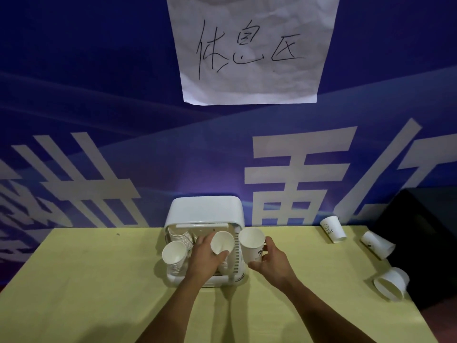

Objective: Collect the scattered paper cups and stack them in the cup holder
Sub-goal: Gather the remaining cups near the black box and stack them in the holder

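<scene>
My left hand [206, 254] grips a plain white paper cup [222, 243] over the white plastic cup holder [205, 209]. My right hand [270, 259] grips a printed white paper cup [252, 243] at 3 o'clock. I should lower each one straight, mouth up.

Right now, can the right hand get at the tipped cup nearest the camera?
Probably not yet: the right hand grips a printed cup beside the cup holder. Nothing lies between it and the tipped cup, so once that grip is freed the way looks open.
</scene>
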The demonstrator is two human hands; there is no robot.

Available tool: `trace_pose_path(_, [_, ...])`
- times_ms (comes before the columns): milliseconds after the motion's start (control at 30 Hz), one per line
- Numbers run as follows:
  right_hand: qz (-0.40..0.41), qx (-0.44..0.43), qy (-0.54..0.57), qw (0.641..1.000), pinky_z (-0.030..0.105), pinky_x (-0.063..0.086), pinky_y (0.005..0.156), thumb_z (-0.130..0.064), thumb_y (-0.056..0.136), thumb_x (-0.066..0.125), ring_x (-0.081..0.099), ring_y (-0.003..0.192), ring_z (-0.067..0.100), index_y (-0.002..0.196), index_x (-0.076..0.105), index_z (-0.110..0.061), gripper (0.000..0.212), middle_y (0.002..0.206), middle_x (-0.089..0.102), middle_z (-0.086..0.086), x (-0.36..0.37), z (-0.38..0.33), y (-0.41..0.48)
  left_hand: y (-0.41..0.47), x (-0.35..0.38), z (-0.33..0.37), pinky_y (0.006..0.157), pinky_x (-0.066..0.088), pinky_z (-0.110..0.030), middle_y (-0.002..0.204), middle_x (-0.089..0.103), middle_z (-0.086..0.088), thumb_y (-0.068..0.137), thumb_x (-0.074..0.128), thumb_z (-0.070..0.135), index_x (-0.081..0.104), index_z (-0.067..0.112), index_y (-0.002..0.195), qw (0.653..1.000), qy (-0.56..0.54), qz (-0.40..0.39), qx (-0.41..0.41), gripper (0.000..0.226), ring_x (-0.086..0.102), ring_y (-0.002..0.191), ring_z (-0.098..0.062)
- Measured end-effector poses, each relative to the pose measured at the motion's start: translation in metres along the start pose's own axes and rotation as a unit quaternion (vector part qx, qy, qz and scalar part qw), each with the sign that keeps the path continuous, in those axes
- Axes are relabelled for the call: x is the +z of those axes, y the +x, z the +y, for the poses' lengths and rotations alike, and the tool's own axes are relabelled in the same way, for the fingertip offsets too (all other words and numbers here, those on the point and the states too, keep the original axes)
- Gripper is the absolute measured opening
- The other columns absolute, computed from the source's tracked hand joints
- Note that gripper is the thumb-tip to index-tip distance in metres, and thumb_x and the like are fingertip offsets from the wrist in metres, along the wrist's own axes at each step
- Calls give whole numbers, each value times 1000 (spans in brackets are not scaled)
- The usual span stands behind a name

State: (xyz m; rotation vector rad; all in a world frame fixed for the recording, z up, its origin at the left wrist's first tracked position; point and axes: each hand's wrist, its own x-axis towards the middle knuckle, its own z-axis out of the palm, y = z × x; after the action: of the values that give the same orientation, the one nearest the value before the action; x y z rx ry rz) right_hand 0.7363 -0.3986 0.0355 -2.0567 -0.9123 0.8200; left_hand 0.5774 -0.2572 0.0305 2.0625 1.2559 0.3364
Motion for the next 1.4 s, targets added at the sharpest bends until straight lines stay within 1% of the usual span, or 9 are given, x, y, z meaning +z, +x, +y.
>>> trace_pose_path(133, [-5,-13,-10,1000,17,52,72,-31,74,82,64,94,14,137,37,-29,78,125,59,-7,5,-2,-1,2,0,1,107,42,-36,143,45,0,84,71,42,41,23,148,999,29,-23,5,73,45,130,-19])
trace_pose_path(267, [-13,-13,-16,1000,25,57,77,-34,71,81,65,90,12,132,37,-34,75,115,59,-13,7,0,1,-3,3,1,108,39,-33,149,37,1,90,57,48,33,25,152,989,145,-35,-1,70,40,134,-21])
trace_pose_path(467, [-20,-30,-31,999,20,53,70,-34,71,78,64,84,8,125,38,-37,67,110,63,-12,10,-3,1,-2,7,-7,114,29,-42,155,28,-6,91,50,54,13,29,158,981,164,-91,-43,80,27,143,-30])
trace_pose_path(633, [-17,-41,-48,998,19,51,70,-36,69,77,63,86,7,123,41,-34,65,112,64,-13,12,-7,6,-2,3,-4,112,34,-39,146,39,-2,73,42,65,35,33,149,993,80,-74,-46,83,38,136,-26])
trace_pose_path(800, [-26,-62,-54,996,21,52,71,-38,72,77,63,86,5,122,38,-40,64,109,61,-15,19,-18,11,-4,-19,2,102,43,-28,135,54,7,88,59,29,55,29,135,997,-29,-68,-28,47,53,120,-12])
trace_pose_path(867, [-29,-67,-53,996,21,52,73,-36,71,78,62,86,4,125,40,-40,66,109,63,-15,23,-22,13,-7,-29,7,93,49,-26,125,61,12,83,62,23,56,38,131,986,-107,-120,-45,51,59,109,-6])
trace_pose_path(967, [-34,-77,-35,996,22,52,75,-36,69,80,63,88,3,127,42,-42,69,110,65,-17,31,-28,16,-7,-38,5,96,54,-37,115,67,19,67,72,29,53,49,128,972,-151,-172,-58,67,64,106,-8])
trace_pose_path(1233, [-62,-121,-26,990,15,50,70,-46,69,79,64,86,4,126,44,-44,66,108,68,-17,43,-45,18,-8,-48,1,96,53,-31,110,69,20,57,87,46,54,42,121,969,-205,-116,-76,71,64,103,-2])
trace_pose_path(1400, [-67,-130,-61,987,15,49,68,-50,72,77,62,84,3,126,44,-47,64,106,60,-24,43,-47,14,-13,-53,-6,95,55,-31,109,70,14,67,87,28,57,37,113,968,-231,-70,-64,56,65,103,-4])
